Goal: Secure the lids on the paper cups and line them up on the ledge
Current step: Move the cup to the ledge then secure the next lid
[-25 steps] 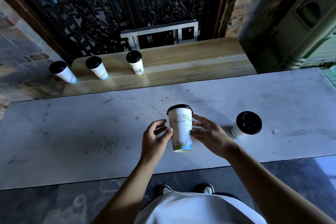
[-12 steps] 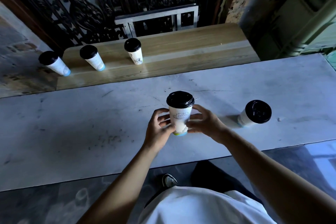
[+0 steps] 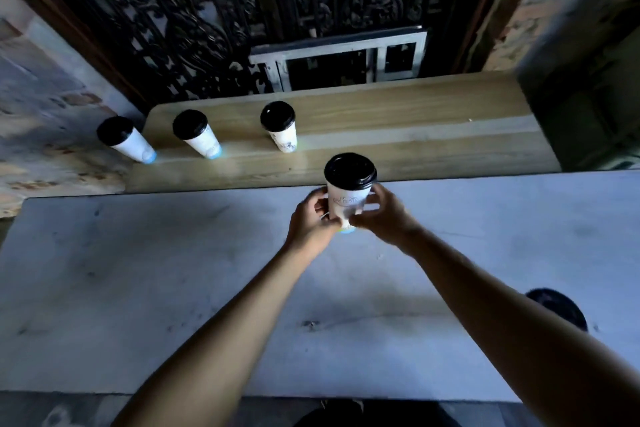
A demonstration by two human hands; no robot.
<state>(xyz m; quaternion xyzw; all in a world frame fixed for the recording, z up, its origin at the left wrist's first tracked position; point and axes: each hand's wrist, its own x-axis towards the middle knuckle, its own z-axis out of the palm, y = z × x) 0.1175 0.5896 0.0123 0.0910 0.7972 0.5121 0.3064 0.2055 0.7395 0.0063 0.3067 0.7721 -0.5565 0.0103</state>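
We hold a paper cup (image 3: 348, 199) with a black lid (image 3: 350, 171) in both hands. Our left hand (image 3: 311, 224) and right hand (image 3: 382, 217) wrap fingers around its sides. Three lidded cups (image 3: 278, 125) stand on the far wooden ledge (image 3: 415, 135).

Black-lidded white cup (image 3: 349, 189) held upright, seemingly lifted; three lidded cups (image 3: 278, 126) stand on wooden ledge (image 3: 415, 135).

3 lidded cups (image 3: 278, 126) in a row on ledge (image 3: 398, 135) behind table (image 3: 138, 288) — 4th cup (image 3: 349, 189) held btwn both hands, over table's far edge.
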